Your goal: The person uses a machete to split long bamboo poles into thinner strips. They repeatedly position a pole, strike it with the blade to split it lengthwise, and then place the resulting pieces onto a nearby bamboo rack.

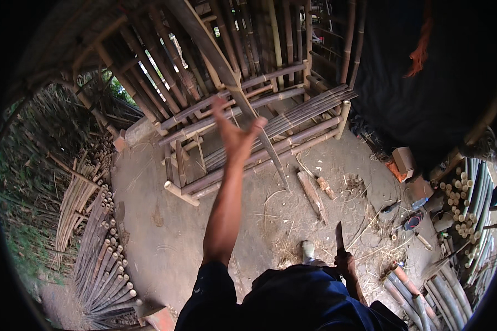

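My left hand (238, 138) reaches forward with fingers and thumb spread apart. Its thumb overlaps a long split bamboo strip (270, 150) that slants from the top of the view down to the ground; whether they touch I cannot tell. Low by my right side, my right hand (345, 263) is closed round the handle of a large knife (339, 236), its dark blade pointing away from me. Beyond the left hand stands a bamboo bench (281, 144), with several slats laid along its seat.
Split wood pieces (311, 194) and shavings litter the dirt floor (149, 182). Bamboo poles (107, 259) are piled at left, with more cut bamboo (406, 292) at lower right. A cardboard box (403, 161) sits at right, near a dark sheet (392, 83). Upright bamboo poles (273, 41) stand behind the bench.
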Tool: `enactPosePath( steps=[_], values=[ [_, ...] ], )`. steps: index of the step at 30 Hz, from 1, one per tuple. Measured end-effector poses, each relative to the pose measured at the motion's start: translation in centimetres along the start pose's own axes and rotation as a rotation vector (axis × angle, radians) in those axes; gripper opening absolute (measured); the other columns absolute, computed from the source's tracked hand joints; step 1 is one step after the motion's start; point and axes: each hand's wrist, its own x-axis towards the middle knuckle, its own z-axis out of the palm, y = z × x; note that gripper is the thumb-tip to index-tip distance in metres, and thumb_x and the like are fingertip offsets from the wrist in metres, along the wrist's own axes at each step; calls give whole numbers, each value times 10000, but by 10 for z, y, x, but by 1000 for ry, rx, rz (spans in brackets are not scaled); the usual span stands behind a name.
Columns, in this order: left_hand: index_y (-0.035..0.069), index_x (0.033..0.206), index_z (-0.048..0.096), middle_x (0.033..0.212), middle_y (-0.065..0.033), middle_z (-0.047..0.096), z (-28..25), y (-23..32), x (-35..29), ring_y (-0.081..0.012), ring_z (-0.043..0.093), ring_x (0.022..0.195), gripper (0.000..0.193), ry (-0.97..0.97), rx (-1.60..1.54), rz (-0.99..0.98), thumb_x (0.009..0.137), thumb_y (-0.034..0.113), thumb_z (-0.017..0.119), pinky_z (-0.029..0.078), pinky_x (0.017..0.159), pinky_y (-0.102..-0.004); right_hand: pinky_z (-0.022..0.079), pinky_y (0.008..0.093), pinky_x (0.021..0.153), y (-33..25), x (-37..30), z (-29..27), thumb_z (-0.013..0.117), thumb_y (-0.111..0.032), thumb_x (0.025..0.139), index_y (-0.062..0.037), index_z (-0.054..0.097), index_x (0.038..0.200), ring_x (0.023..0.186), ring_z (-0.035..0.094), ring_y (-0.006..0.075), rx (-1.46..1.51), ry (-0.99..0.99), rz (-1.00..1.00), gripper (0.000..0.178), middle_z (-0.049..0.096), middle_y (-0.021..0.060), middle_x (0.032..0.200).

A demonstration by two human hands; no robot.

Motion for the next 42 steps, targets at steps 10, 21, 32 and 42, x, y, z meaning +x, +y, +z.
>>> enactPosePath(
  steps=[10, 21, 32, 42],
  values=[
    [-96, 1036, 570, 629, -8, 406, -159, 229, 112, -137, 403, 596, 740, 151, -722, 98, 908, 624, 458, 318, 554, -254, 520, 399, 584, -237, -140, 7, 607, -167, 901, -35, 432, 1299, 675, 671, 280, -142, -88, -676, 454, 649, 176, 786],
    [70, 1328, 478, 1398, -134, 403, -146, 272, 71, -236, 417, 1282, 452, 278, -698, 236, 897, 196, 532, 304, 1077, -361, 508, 514, 597, -368, -297, 1, 569, -47, 876, 17, 315, 1351, 659, 640, 478, -158, -72, -1290, 543, 624, 332, 821],
    [91, 1475, 283, 1430, -131, 346, -124, 302, 32, -202, 365, 1256, 719, 276, -585, 237, 855, 345, 545, 252, 1075, -346, 507, 372, 548, -351, -292, -40, 542, -131, 935, 37, 468, 1208, 655, 631, 228, 38, -23, -1436, 329, 626, 165, 725],
    [78, 642, 543, 489, -45, 483, -96, 315, -25, -203, 554, 499, 590, 344, -806, -23, 872, 619, 490, 453, 483, -330, 513, 442, 546, -50, -128, -104, 593, -168, 879, -23, 476, 1195, 593, 663, 317, -206, -305, -477, 367, 635, 196, 724]
  ],
)
